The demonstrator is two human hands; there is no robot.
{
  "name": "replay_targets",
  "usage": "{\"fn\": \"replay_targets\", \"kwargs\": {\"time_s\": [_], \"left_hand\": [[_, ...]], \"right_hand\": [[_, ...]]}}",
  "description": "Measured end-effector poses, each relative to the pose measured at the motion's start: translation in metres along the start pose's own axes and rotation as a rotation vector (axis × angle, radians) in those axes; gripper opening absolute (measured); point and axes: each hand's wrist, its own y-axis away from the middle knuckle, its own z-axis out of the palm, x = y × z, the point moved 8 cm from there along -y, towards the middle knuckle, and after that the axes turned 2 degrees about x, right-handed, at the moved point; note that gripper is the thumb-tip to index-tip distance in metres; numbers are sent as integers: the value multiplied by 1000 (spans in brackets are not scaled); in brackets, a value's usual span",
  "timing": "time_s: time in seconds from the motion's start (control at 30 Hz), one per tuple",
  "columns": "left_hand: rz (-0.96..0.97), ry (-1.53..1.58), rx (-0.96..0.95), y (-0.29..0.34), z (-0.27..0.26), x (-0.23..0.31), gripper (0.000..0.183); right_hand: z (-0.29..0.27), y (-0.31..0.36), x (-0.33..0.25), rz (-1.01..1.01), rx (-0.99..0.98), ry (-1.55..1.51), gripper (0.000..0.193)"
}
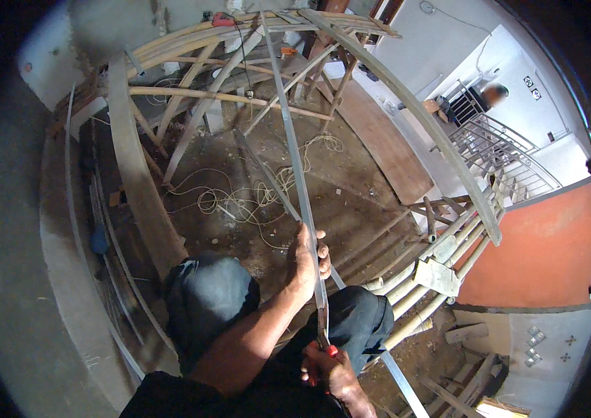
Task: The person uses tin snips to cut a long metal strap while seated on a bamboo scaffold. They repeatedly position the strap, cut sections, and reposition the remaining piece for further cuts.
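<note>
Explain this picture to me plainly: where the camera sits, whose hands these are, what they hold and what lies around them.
The camera is worn on a person's head and looks down, so its wide lens bends straight edges near the rim. The two forearms coming in from below are that person's own. The left hand grips a long thin metal strip that runs up and away from the body. The right hand holds a red-handled tool at the strip's near end; what kind of tool is hard to tell. The knees in dark trousers show below. Around them stands a scaffold of wooden poles, and loose cord lies coiled on the dirty floor. Another person stands far off by a railing.
</note>
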Motion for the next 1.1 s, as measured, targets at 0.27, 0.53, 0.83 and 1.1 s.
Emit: {"fn": "replay_targets", "kwargs": {"time_s": [0.27,0.53,0.83,1.1], "left_hand": [[12,-68,48,1,-2,3,69],[15,-106,128,6,-5,5,66],[26,-94,124,4,-6,2,73],[23,-111,105,-4,2,17,60]], "right_hand": [[0,8,-12,37,56,-11,27],[2,2,-4,36,52,-78,30],[6,1,-2,12,0,-106,30],[7,14,-5,38,-244,-308,33]]}}
